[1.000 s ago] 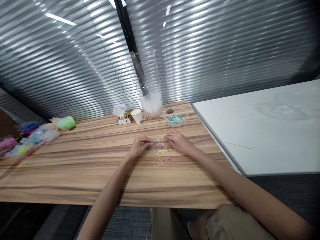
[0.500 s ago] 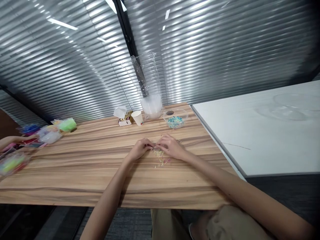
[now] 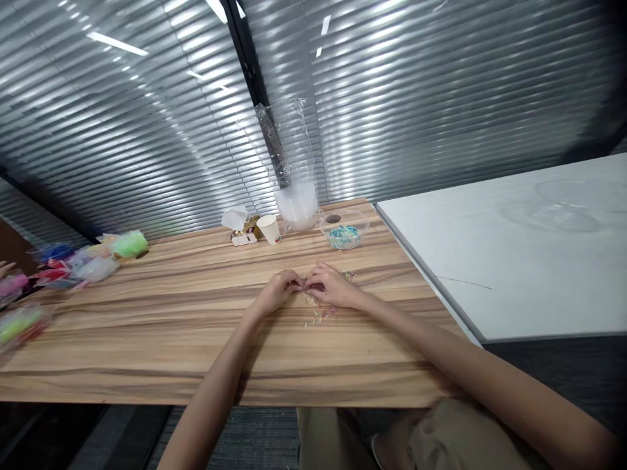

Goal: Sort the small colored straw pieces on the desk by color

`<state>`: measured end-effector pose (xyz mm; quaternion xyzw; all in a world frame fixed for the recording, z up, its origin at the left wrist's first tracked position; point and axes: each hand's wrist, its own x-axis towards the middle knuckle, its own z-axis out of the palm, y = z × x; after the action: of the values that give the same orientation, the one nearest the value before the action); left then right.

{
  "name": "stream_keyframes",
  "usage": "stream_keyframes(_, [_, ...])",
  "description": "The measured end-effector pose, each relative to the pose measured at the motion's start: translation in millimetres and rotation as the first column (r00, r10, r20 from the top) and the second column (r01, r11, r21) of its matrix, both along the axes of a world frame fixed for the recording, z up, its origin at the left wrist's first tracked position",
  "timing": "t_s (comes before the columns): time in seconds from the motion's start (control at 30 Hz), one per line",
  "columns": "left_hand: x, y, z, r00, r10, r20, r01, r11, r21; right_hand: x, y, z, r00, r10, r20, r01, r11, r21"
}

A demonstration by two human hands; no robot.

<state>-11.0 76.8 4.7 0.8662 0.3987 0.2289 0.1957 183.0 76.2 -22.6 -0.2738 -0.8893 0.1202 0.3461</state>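
Note:
My left hand (image 3: 280,291) and my right hand (image 3: 334,287) meet over the wooden table, fingertips pinched together and nearly touching. What they pinch is too small to make out; something dark reddish shows under the right fingers. Small yellowish and pink bits (image 3: 313,316) lie scattered on the wood just below the hands. More colourful bits (image 3: 349,275) lie beside the right hand. Beyond it stands a clear round bowl (image 3: 361,226) with blue and teal pieces (image 3: 343,235) in it.
A white paper cup (image 3: 268,230), a tissue box (image 3: 244,239) and a clear plastic bag with white contents (image 3: 298,207) stand at the back. Coloured packets (image 3: 128,244) pile up at the left, by another person's hand (image 3: 6,269). A white table (image 3: 529,287) adjoins on the right.
My hands stay close together, their fingers shifting slightly; dark reddish stuff now shows under the right fingers. The other person's hand has drawn back to the left from the packets.

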Motion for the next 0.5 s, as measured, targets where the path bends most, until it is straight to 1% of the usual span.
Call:
stream_keyframes(0.17, [1.0, 0.4, -1.4, 0.999, -0.029, 0.016, 0.029, 1.000, 0.011, -1.0, 5.8, -4.6, 1.000, 0.000, -0.012, -0.001, 0.999, -0.037])
stream_keyframes(0.3, [0.0, -1.0, 3.1, 0.998, 0.003, 0.060, -0.002, 1.000, -0.020, 1.2, 6.4, -4.9, 0.998, -0.047, -0.035, 0.045, 0.996, -0.072])
stream_keyframes(0.4, [-1.5, -4.0, 8.6, 0.998, 0.051, 0.043, -0.048, 0.996, -0.077, 3.5, 4.8, -2.9, 0.996, -0.078, -0.034, 0.074, 0.992, -0.101])
stream_keyframes(0.5, [-2.7, -7.8, 11.1, 0.998, 0.052, -0.029, -0.056, 0.984, -0.170, 5.4, 3.2, -1.4, 0.997, -0.069, -0.015, 0.067, 0.992, -0.104])
